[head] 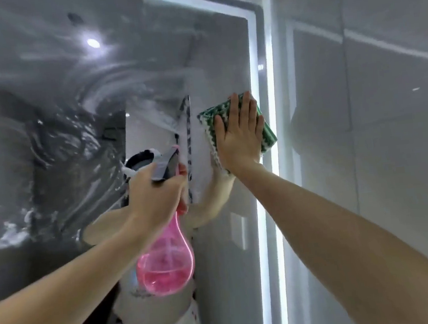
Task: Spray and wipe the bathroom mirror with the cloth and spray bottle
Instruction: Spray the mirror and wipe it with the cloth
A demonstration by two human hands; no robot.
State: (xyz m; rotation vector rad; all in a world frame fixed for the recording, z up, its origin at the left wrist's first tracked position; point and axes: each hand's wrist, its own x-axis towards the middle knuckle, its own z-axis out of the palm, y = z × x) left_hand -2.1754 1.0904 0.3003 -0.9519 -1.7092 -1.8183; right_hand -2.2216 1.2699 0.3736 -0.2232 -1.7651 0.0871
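The mirror [77, 128] fills the left and centre of the view. Its lit border [274, 129] runs down the right side, next to the tiled wall [374, 118]. Wet swirl marks cover most of the glass on the left; a strip near the right edge appears more even.

The spray bottle [165, 259], pink and partly filled, hangs in front of the glass at centre. The left hand [156, 197] is clamped round its neck, with the nozzle aimed up and toward the glass.

The cloth [265, 132], green and white, lies flat on the glass just beside the lit border. The right hand [241, 135] presses it with fingers straight and close together, palm on the cloth.

Step in hand, as judged: wiping the right edge.
- Keep the whole palm on the cloth so pressure is even.
- Run overlapping strokes along the border, then work left into the swirl marks.
- Hold the bottle clear of the wiped strip; spray only on the streaked glass.
- Turn the cloth to a drier face if streaks remain.
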